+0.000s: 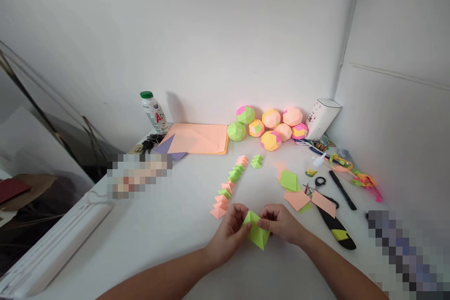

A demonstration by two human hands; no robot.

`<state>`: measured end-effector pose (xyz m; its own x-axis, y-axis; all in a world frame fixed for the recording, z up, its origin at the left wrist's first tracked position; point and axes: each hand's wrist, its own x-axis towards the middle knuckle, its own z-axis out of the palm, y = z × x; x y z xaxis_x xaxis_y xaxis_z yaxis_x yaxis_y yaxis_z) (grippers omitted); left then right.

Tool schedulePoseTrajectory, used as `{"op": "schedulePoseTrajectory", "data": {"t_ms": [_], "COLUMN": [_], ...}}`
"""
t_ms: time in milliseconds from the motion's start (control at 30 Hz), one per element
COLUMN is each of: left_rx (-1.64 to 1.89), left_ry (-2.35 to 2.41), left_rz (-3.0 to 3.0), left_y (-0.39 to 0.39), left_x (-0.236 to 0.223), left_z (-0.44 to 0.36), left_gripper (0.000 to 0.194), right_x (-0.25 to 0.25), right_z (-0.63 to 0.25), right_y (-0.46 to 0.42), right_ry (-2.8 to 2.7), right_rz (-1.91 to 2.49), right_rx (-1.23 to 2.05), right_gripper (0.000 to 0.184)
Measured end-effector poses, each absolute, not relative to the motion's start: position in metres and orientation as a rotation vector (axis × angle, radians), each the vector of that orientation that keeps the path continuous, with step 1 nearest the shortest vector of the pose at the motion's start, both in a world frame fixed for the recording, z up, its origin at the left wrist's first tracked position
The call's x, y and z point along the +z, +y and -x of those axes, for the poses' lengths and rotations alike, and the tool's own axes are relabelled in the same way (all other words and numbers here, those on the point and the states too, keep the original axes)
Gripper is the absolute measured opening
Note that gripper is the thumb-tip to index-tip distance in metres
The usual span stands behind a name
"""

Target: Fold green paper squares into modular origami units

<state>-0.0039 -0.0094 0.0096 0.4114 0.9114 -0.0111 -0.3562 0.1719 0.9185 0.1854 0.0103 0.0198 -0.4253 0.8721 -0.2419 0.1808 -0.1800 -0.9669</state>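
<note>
Between my two hands is a green folded paper piece point(258, 232), creased and raised above the table. My left hand point(231, 230) pinches its left side, thumb on the front face. On the right side, the thumb and fingers of my right hand point(282, 223) grip its edge. Just beyond my left hand, a slanting row of folded peach paper pieces point(220, 205) and folded green paper pieces point(236, 172) runs away from me. A short stack of green folded pieces point(257, 161) lies to its right. Flat green paper sheets point(289, 181) and a peach paper piece point(298, 200) lie beyond my right hand.
Several many-sided paper balls point(271, 140) stand against the back wall, beside large peach sheets point(198, 137) and a white bottle point(154, 113). On the right lie scissors point(320, 181), a glue bottle point(311, 170), a black pen point(342, 190) and a black-and-yellow cutter point(339, 233).
</note>
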Motion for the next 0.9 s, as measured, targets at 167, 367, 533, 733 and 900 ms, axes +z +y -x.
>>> {"op": "schedulePoseTrajectory", "data": {"t_ms": [167,367,533,733,900], "left_rx": [1.019,1.060,1.061,0.880,0.874], "left_ry": [0.688,0.686,0.720,0.851,0.861], "left_rz": [-1.275,-1.525,-1.555,-1.695,-1.729], "left_y": [-0.008,-0.005,-0.006,-0.007,-0.006], "left_x": [0.008,-0.001,-0.002,0.010,0.012], "left_z": [0.007,0.011,0.009,0.008,0.008], "left_gripper": [0.017,0.031,0.033,0.028,0.028], "right_x": [0.023,0.024,0.026,0.031,0.034], "right_z": [-0.185,-0.186,-0.188,-0.185,-0.183], "right_y": [0.010,0.009,0.009,0.007,0.007], "right_ry": [-1.642,-1.656,-1.651,-1.654,-1.622], "right_rz": [1.215,1.176,1.144,1.213,1.170], "right_rx": [1.639,1.609,1.527,1.384,1.441], "right_gripper": [0.036,0.034,0.028,0.024,0.021]}}
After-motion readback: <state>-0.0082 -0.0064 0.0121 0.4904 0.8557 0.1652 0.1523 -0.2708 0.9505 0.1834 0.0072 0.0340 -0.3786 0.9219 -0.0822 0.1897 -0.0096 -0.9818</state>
